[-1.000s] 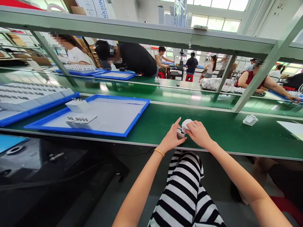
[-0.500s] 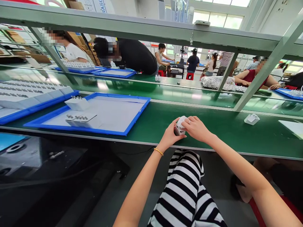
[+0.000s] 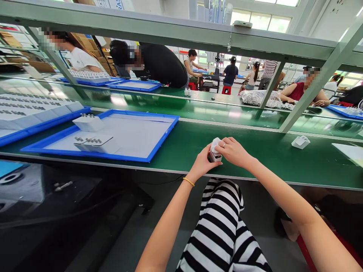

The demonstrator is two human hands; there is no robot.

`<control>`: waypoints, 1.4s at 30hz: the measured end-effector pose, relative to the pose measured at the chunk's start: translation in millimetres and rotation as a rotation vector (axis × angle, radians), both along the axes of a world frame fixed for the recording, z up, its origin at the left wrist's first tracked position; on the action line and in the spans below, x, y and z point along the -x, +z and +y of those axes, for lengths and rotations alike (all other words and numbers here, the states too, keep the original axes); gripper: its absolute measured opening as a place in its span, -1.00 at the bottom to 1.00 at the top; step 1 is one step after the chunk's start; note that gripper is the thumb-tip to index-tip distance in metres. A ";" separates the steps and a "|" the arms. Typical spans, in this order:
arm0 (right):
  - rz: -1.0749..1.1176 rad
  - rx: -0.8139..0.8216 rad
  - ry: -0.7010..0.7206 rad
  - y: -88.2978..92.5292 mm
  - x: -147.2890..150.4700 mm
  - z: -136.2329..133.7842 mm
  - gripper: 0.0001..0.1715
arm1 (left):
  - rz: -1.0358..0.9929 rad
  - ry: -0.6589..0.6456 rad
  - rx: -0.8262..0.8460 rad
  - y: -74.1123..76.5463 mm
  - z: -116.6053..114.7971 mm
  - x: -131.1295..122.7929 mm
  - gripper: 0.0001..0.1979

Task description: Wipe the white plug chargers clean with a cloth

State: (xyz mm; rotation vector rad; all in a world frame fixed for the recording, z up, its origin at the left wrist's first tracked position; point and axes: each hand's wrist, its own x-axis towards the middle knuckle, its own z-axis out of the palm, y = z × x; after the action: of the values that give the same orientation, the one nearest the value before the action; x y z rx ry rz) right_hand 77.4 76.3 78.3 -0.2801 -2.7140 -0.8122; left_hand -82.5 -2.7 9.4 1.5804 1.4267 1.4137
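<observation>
My left hand (image 3: pixel 202 163) grips a small white plug-shaped part (image 3: pixel 213 156) over the near edge of the green belt (image 3: pixel 255 151). My right hand (image 3: pixel 232 152) is closed on a white cloth (image 3: pixel 215 144) pressed against the top of that part. Both hands meet just above my striped lap. A blue tray (image 3: pixel 154 145) with a white liner lies to the left, holding two white blocks (image 3: pixel 87 122) with metal pins.
A second blue tray (image 3: pixel 42 124) packed with several white parts sits at far left. One loose white part (image 3: pixel 300 141) lies on the belt at right. A slanted metal post (image 3: pixel 312 81) and overhead rail frame the bench. Other people work at benches behind.
My left forefinger, pointing up a second ago, has curled round the part. Both hands have shifted slightly up and left, with the cloth rubbing over the part.
</observation>
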 end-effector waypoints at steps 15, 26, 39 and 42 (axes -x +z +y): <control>-0.070 0.046 0.031 1.1 3.9 -0.7 -0.75 | 0.123 0.046 -0.093 -4.1 0.4 1.8 -0.37; -0.105 0.122 0.037 4.3 -2.8 -5.2 -0.73 | 0.282 0.085 -0.165 -1.6 -5.6 -4.3 -0.60; -0.133 0.161 0.030 5.8 -0.8 -4.2 -0.71 | 0.281 0.100 -0.176 -0.5 -6.1 -5.0 -0.65; -0.142 0.180 0.043 8.3 -1.7 -5.4 -0.69 | 0.300 0.103 -0.189 -1.0 -7.4 -5.5 -0.66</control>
State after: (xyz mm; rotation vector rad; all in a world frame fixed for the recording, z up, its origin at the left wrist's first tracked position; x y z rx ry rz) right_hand 79.1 70.9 86.6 -0.2095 -2.9203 -0.5980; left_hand -77.1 -10.0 8.4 1.9293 1.6035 1.4519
